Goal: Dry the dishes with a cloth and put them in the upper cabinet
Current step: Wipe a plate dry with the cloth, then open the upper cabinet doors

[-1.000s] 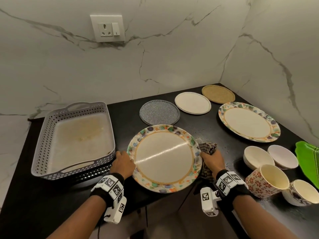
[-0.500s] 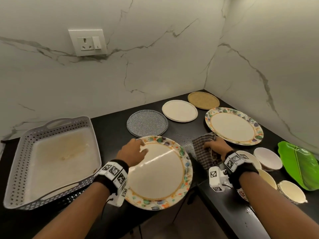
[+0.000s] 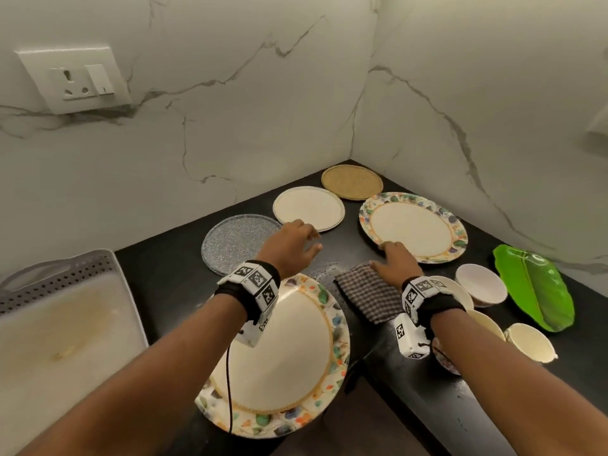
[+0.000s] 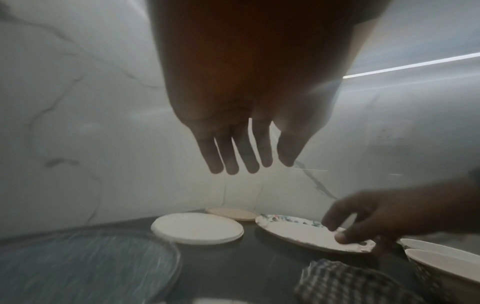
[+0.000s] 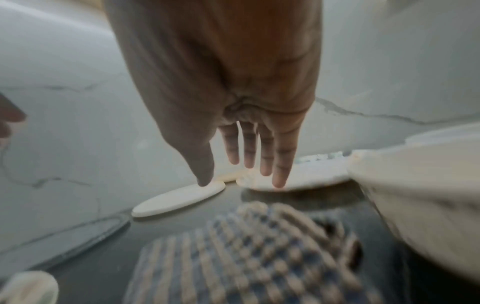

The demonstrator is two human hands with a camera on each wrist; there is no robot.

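Reaching over the black counter (image 3: 171,284), your left hand (image 3: 291,246) hangs in the air with fingers (image 4: 235,156) straight and slightly spread, holding nothing; it sits above the gap between the grey speckled plate (image 3: 238,243) and the plain white plate (image 3: 309,209). Your right hand (image 3: 396,263) is also released, fingers (image 5: 266,156) extended, with the fingertips at the near-left rim of the far floral plate (image 3: 413,227); whether they actually touch the rim you cannot tell from these views.

Just below your right wrist, the checked cloth (image 3: 368,292) lies crumpled on the counter, not gripped by either hand. To its left, the near floral plate (image 3: 296,353) rests at the counter's near edge, partly overhanging it, beneath your left forearm.

Farther back, in the corner of the marble wall (image 3: 230,143), lies a tan woven-looking plate (image 3: 352,182), just beyond the white one. On the right side you have two small bowls (image 3: 482,284), two cups (image 3: 529,345) partly hidden by your right forearm, and a green leaf-shaped plate (image 3: 534,287). On the left stands a perforated grey tray (image 3: 59,274) with a stained white base. A wall socket (image 3: 74,79) is mounted at the far left.
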